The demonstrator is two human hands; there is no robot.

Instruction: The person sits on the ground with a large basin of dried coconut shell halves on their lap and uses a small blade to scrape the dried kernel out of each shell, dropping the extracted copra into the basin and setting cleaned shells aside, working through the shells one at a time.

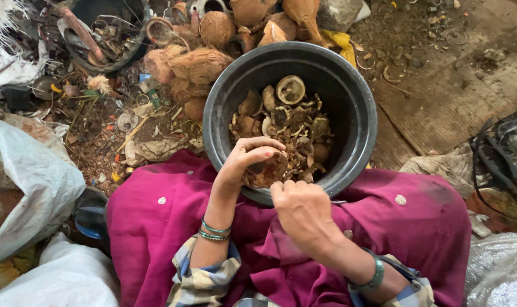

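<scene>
My left hand [242,161] is shut on a brown half coconut shell [266,169], held over the near rim of a large black tub [358,108]. My right hand [301,210] is closed just below the shell, fingers touching its lower edge; what it holds is hidden. The tub holds several shell pieces and coconut scraps [287,122]. A magenta cloth [162,222] covers my lap under both arms.
Husked coconuts [199,62] lie heaped behind the tub. A black basin of scrap metal [102,34] sits at the far left. White sacks [31,182] stand at my left, a blue dish [91,219] beside them. Bare dirty floor [452,85] lies to the right.
</scene>
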